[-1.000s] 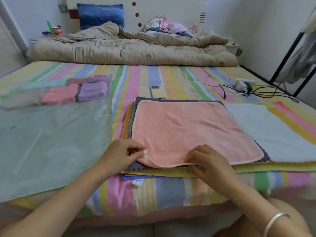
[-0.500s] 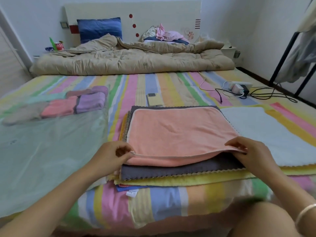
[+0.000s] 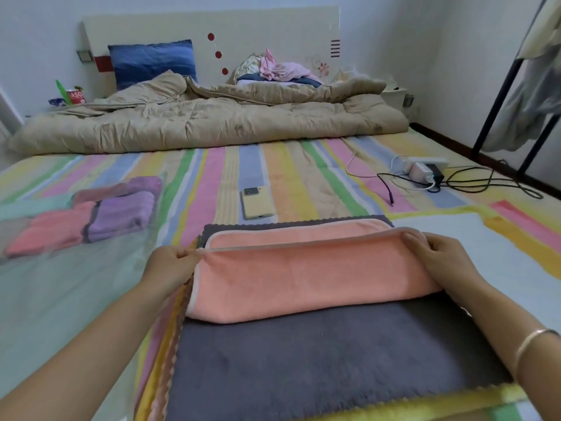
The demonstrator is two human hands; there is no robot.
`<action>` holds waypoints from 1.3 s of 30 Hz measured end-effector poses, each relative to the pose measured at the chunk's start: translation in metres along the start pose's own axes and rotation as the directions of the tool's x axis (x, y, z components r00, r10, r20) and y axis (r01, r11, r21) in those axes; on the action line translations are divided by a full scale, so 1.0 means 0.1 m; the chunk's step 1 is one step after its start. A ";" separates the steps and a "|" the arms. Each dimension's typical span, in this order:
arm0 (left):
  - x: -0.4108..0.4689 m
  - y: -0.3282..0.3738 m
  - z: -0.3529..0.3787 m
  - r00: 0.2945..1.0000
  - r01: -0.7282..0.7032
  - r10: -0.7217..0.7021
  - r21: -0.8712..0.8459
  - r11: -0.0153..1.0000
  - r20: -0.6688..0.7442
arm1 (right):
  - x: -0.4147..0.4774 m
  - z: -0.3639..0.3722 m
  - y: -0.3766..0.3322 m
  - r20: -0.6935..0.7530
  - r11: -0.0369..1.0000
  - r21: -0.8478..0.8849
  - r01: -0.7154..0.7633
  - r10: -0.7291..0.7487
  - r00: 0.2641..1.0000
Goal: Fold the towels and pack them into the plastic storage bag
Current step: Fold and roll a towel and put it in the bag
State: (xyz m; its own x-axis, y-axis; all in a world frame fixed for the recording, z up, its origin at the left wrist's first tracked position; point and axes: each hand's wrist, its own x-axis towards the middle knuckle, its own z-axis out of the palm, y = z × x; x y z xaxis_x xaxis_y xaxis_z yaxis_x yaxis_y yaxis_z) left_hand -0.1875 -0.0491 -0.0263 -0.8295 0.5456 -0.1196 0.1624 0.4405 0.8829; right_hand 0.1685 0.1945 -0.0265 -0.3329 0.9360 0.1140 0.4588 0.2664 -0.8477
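A peach towel (image 3: 303, 281) lies on top of a flat stack of towels on the striped bed, its near half folded over towards the far edge. My left hand (image 3: 170, 268) pinches its near-left corner and my right hand (image 3: 437, 259) grips its right corner. Under it a dark grey towel (image 3: 318, 366) shows, with yellow and orange edges below. The clear plastic storage bag (image 3: 60, 299) lies flat at the left, with folded pink (image 3: 48, 229) and purple (image 3: 121, 214) towels inside its far end.
A yellow phone (image 3: 257, 203) lies just beyond the stack. A power strip with cables (image 3: 425, 174) sits at the right. A white towel (image 3: 501, 256) is spread right of the stack. A beige quilt (image 3: 206, 123) covers the bed's head end.
Both hands lifted the peach towel's near edge and carried it away from me, folding it over. The grey towel beneath is now uncovered. The camera moved closer.
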 end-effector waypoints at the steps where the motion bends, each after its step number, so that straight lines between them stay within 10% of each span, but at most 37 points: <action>1: 0.11 0.01 0.04 1.000 -0.009 0.010 0.055 0.998 -0.027 | 0.10 0.04 0.00 -0.011 1.000 -0.023 0.003 -0.004 1.000; 19: 0.46 0.07 0.39 0.917 -0.175 0.371 0.689 0.703 -0.146 | 0.72 0.31 0.04 -0.004 0.891 -0.452 0.047 -0.055 0.998; 28: 0.17 0.01 0.20 0.968 -0.039 0.152 0.480 0.876 -0.199 | 0.40 0.16 0.04 -0.091 0.833 -0.534 -0.145 0.114 0.989; 39: -0.22 -0.11 0.12 0.957 -0.091 0.259 0.716 0.693 -0.129 | 0.16 0.22 -0.05 -0.122 0.715 -0.697 -0.065 -0.029 0.992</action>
State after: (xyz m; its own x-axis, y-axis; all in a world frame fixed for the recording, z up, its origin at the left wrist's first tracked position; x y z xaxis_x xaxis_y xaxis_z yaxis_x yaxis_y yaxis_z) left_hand -0.1649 -0.0576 -0.0385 -0.8207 0.5445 0.1728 0.5705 0.7655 0.2974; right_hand 0.1426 0.2033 -0.0315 -0.2434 0.9490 0.2004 0.9232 0.2901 -0.2521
